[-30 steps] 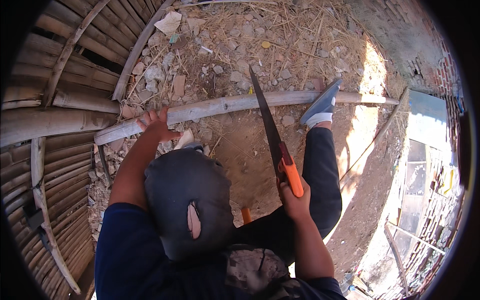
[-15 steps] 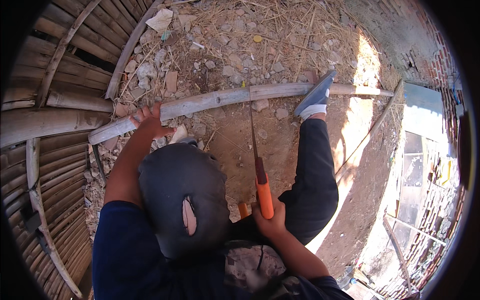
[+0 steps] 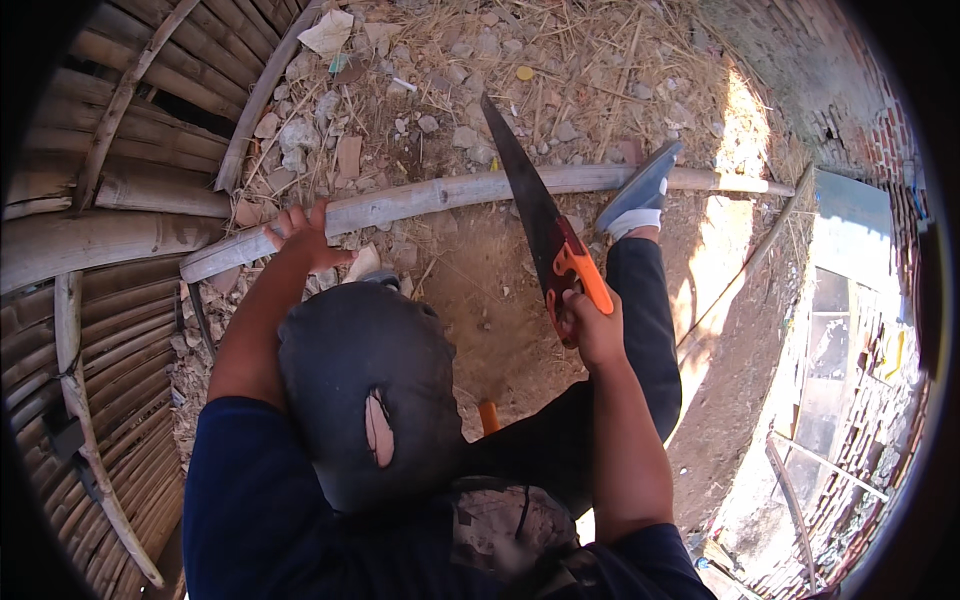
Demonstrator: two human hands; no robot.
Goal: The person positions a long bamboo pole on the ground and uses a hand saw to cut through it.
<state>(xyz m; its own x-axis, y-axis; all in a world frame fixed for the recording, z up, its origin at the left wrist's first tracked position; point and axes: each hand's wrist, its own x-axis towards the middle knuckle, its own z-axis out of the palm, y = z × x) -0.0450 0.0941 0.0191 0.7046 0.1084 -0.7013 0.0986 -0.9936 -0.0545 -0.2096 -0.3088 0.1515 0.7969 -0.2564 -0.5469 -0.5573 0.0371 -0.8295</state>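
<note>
One saw [image 3: 538, 212] — grip [image 3: 593, 283] partly hidden

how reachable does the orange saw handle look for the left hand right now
Probably not freely: the right hand is closed around the orange saw handle, while the left hand lies open on the long pole, well to the left.

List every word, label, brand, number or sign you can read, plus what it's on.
None readable.
Saw: no lettering can be made out on blade or handle.
Pole: none visible.
Shoe: pale mark, too small to tell if it is a label.
Yellow disc: too small to tell.
Blue-grey panel: none legible.
</note>
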